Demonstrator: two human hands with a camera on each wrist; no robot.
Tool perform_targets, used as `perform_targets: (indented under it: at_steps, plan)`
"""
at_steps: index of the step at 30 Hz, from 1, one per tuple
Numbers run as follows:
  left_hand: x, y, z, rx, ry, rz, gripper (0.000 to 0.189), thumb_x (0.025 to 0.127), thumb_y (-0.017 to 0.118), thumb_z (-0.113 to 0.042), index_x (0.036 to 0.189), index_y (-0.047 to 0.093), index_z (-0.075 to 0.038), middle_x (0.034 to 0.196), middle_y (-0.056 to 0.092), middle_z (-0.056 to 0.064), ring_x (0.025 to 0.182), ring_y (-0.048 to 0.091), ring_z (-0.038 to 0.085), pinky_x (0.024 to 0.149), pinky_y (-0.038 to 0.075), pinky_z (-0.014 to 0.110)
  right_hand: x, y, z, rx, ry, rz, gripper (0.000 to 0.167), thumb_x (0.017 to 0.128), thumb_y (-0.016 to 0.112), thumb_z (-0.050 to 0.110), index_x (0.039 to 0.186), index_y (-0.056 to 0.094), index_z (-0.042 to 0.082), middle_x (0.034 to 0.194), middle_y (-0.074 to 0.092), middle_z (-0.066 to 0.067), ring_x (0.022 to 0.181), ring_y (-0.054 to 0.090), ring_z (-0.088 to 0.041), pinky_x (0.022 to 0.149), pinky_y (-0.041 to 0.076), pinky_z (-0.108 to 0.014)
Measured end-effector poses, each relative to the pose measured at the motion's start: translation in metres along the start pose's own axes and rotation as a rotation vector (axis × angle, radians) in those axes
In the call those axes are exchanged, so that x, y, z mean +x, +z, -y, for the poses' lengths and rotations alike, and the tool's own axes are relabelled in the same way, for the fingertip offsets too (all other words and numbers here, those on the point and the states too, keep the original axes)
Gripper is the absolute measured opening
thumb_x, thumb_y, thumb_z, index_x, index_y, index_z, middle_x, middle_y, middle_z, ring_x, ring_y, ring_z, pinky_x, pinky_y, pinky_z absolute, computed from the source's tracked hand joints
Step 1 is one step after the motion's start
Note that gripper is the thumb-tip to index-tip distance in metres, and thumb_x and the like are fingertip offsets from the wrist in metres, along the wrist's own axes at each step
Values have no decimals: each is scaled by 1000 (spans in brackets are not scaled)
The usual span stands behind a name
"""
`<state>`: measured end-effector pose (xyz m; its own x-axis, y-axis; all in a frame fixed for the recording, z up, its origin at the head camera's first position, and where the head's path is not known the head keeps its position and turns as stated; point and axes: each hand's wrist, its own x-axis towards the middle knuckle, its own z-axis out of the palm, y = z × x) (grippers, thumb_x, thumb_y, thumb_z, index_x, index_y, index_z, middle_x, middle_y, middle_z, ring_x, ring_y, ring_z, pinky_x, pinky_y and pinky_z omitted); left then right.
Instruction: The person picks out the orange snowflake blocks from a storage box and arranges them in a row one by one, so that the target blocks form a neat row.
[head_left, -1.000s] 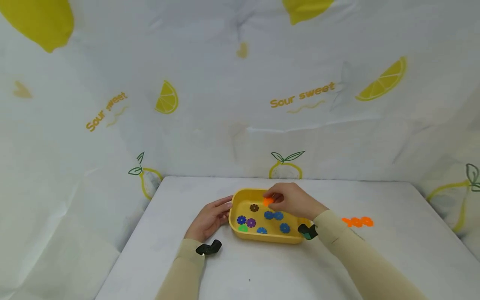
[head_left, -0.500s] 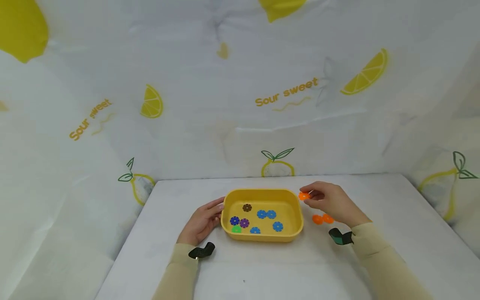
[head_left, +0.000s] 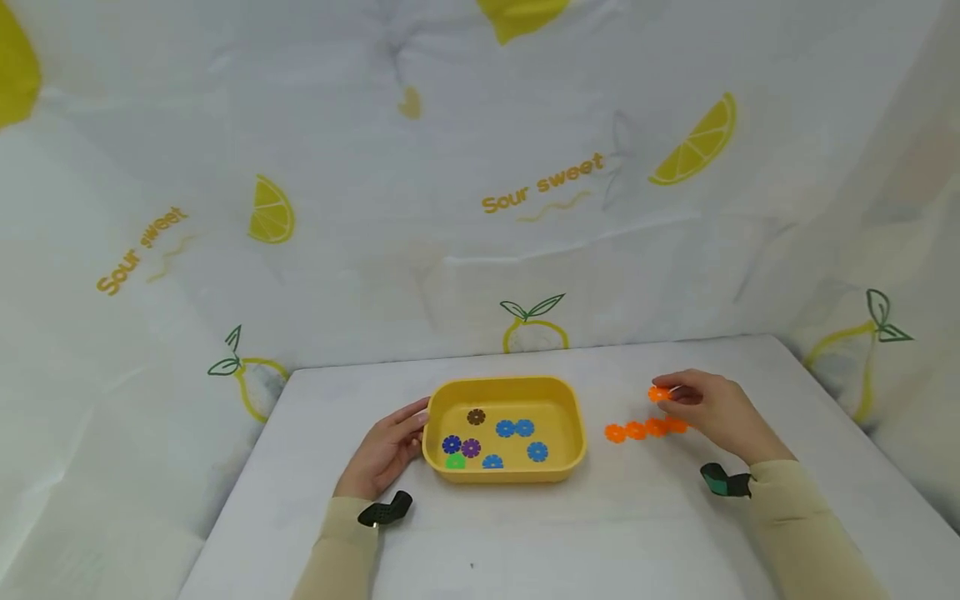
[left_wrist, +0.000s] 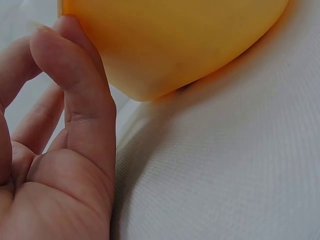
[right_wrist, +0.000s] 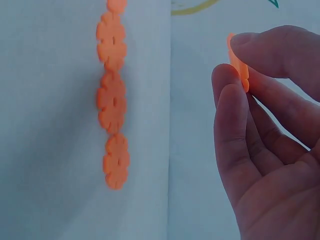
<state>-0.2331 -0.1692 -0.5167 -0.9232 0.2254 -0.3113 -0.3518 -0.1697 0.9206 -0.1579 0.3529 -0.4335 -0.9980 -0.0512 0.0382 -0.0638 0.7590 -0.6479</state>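
Observation:
My right hand (head_left: 723, 417) pinches an orange snowflake building disc (head_left: 659, 394) between thumb and fingers, over the far side of a row of matching orange discs (head_left: 636, 430). Seen from the right wrist, the pinched disc (right_wrist: 239, 65) is edge-on, apart from the row (right_wrist: 112, 100). At the left end of a yellow plastic tray (head_left: 504, 477), the fingers of my left hand (head_left: 386, 450) touch the outer wall near the rim. Inside the tray lie light blue discs (head_left: 537, 452), a brown one (head_left: 476, 417), a dark blue one (head_left: 452, 444), a purple one (head_left: 471, 448) and a green one (head_left: 455, 461).
A white cloth-covered table (head_left: 570, 533) carries everything. Behind it rises a white backdrop (head_left: 360, 300) printed with lemons and lettering. The tray stands between the two hands, with the orange row to its right.
The right hand has lifted the orange disc from over the tray and carried it right to the orange row. The left hand has stayed at the tray. The head view has shifted right.

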Motion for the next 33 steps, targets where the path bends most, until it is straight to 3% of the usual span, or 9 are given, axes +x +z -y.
perform_targets:
  at_steps: [9, 27, 33]
  plan:
    - [-1, 1, 0, 6, 12, -12, 56, 101, 78, -30, 153, 62, -17, 128, 71, 7, 95, 64, 15, 78, 57, 20, -7, -12, -32, -53, 19, -42, 45, 101, 79, 32, 141, 71, 13, 133, 76, -13, 117, 70, -33, 81, 54, -20]
    - [-4, 0, 1, -17, 3, -1, 57, 103, 77, -29, 156, 59, -17, 129, 72, 6, 95, 66, 14, 79, 57, 19, -19, -23, -67, -93, 54, -85, 43, 98, 80, 22, 137, 72, 7, 129, 75, -22, 114, 70, -40, 77, 52, -21]
    - [-2, 2, -2, -18, -14, 1, 55, 103, 76, -26, 155, 60, -17, 125, 73, 5, 93, 65, 13, 77, 56, 18, -21, -28, -77, -113, 80, -76, 40, 99, 78, 22, 136, 72, 6, 127, 75, -23, 114, 69, -41, 84, 53, -34]
